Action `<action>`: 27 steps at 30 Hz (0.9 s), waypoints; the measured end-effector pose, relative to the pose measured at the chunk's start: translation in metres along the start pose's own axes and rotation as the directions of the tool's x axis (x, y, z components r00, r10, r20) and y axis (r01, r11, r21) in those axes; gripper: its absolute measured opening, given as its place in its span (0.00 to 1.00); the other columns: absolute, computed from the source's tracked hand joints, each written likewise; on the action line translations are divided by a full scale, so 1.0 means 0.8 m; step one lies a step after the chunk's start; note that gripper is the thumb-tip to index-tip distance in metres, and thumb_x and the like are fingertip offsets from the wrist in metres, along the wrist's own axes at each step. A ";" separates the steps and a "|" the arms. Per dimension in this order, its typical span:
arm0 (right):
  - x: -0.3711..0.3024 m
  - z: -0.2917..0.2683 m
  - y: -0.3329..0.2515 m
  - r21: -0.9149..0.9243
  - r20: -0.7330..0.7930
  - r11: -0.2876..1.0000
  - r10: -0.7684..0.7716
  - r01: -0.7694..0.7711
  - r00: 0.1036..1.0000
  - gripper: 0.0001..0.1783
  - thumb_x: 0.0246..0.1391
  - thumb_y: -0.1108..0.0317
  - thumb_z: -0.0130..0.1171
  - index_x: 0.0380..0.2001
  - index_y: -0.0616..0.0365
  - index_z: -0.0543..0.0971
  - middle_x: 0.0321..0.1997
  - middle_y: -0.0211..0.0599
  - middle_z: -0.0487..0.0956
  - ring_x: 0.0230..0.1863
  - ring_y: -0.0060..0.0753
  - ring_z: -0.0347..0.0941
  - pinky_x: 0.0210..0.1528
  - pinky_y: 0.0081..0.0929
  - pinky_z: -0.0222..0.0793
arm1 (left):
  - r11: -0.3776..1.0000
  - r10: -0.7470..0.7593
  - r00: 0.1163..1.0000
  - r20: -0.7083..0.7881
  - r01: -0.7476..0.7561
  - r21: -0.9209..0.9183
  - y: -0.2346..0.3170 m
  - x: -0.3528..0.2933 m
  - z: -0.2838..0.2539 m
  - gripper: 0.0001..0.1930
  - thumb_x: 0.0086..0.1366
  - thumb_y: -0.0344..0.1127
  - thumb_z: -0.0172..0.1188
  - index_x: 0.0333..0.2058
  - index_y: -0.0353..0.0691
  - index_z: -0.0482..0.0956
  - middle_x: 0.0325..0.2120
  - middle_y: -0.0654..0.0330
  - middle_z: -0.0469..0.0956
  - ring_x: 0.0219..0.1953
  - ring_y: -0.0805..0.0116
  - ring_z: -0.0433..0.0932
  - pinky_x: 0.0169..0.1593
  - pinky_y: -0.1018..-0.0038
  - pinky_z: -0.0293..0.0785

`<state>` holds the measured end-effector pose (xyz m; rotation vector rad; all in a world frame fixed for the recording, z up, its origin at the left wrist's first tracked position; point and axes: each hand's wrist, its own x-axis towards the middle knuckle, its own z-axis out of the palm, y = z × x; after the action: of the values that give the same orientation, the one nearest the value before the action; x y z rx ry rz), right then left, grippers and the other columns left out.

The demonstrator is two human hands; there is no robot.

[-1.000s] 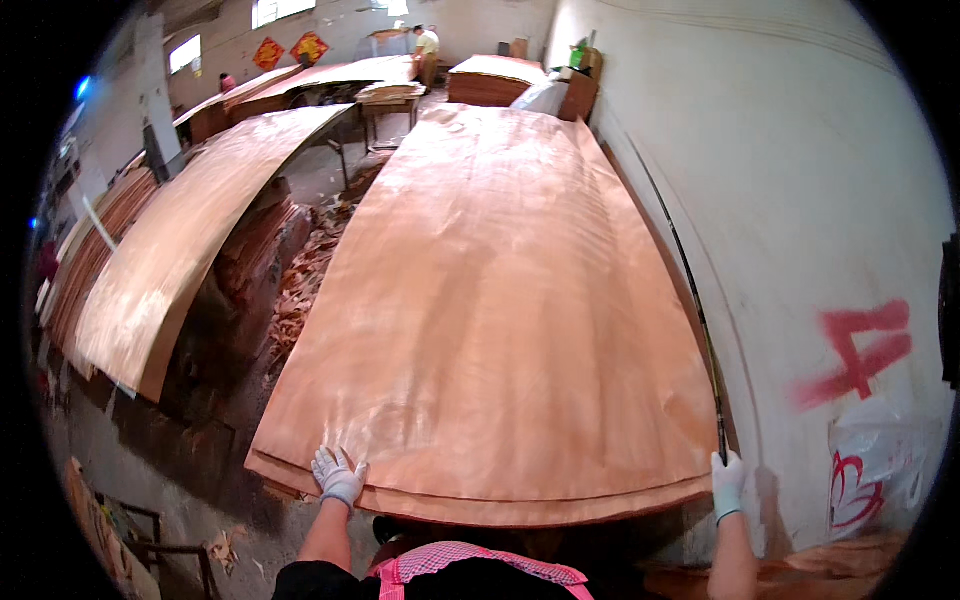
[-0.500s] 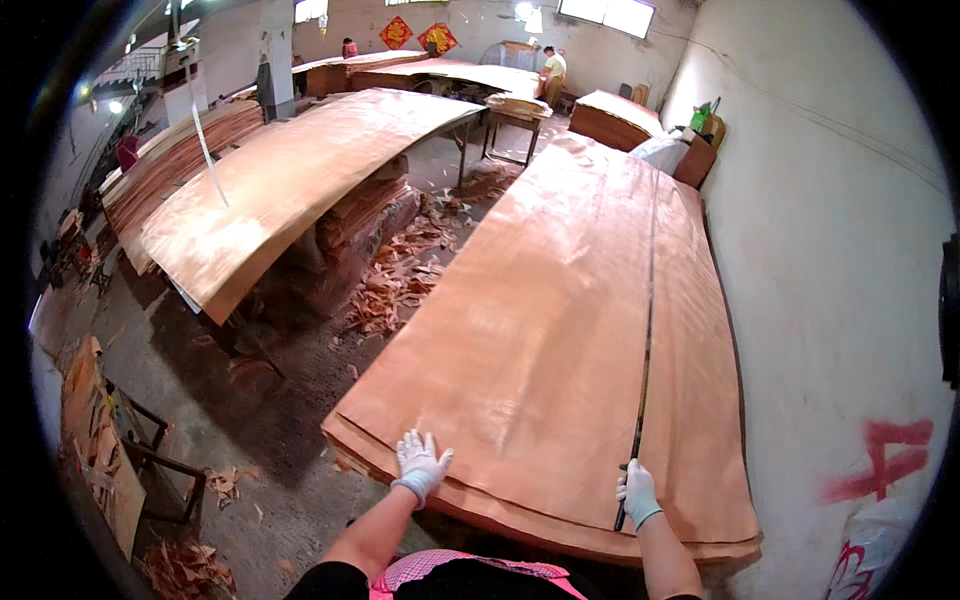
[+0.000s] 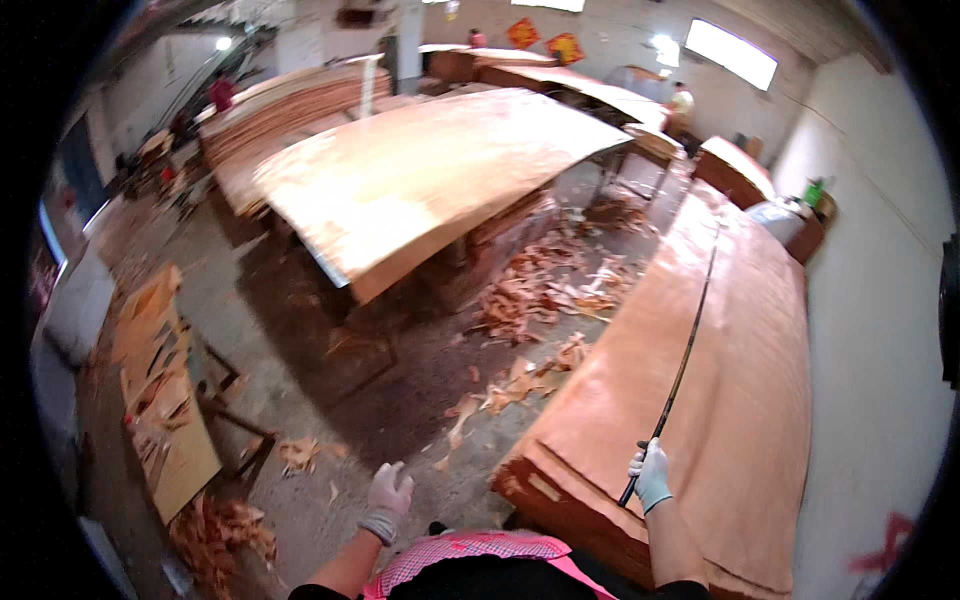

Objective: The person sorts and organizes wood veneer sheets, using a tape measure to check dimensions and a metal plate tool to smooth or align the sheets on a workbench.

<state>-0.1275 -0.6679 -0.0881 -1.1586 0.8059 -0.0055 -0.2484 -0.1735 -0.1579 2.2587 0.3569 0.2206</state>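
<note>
- left hand (image 3: pixel 389 500): gloved, fingers loosely parted, slightly bent, pointing forward
- right hand (image 3: pixel 652 474): gloved, fingers curled in a firm grip
- left forearm (image 3: pixel 345 562) and right forearm (image 3: pixel 677 543): bare, reaching forward, slanting inward

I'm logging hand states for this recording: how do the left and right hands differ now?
The right hand is closed around a dark rod; the left hand holds nothing. The right hand appears above the reddish sheet stack, the left hand above the floor beside that stack. Both wear whitish gloves.
</note>
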 end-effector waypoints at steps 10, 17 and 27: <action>-0.012 0.380 0.103 -0.061 0.390 0.994 0.106 -0.090 0.915 0.19 0.67 0.48 0.40 0.41 0.54 0.67 0.16 0.23 0.57 0.12 0.16 0.49 0.11 0.17 0.44 | 0.820 -0.429 0.901 -0.070 0.356 -0.448 -0.123 0.094 -0.109 0.18 0.64 0.32 0.56 0.51 0.32 0.75 0.45 0.54 0.80 0.46 0.68 0.78 0.52 0.73 0.72; 0.008 0.660 0.189 -0.076 0.564 0.912 0.372 -0.402 0.737 0.19 0.67 0.49 0.42 0.40 0.54 0.70 0.22 0.25 0.63 0.15 0.17 0.51 0.14 0.16 0.48 | 0.830 -0.469 0.870 -0.153 0.375 -0.414 -0.207 0.185 -0.183 0.17 0.65 0.33 0.55 0.51 0.35 0.76 0.45 0.56 0.80 0.45 0.70 0.79 0.50 0.75 0.74; 0.094 0.976 0.271 -0.245 0.578 0.969 0.139 0.008 0.804 0.04 0.64 0.68 0.46 0.36 0.57 0.66 0.29 0.33 0.73 0.20 0.24 0.63 0.22 0.23 0.67 | 0.687 -0.724 0.429 -0.540 0.372 -0.625 -0.379 0.196 -0.293 0.14 0.64 0.32 0.57 0.47 0.32 0.77 0.41 0.57 0.82 0.43 0.72 0.78 0.50 0.74 0.72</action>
<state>0.2850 0.0273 -0.1824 -1.2581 0.2839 0.5070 -0.2192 0.2333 -0.2293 1.3659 1.3772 0.8186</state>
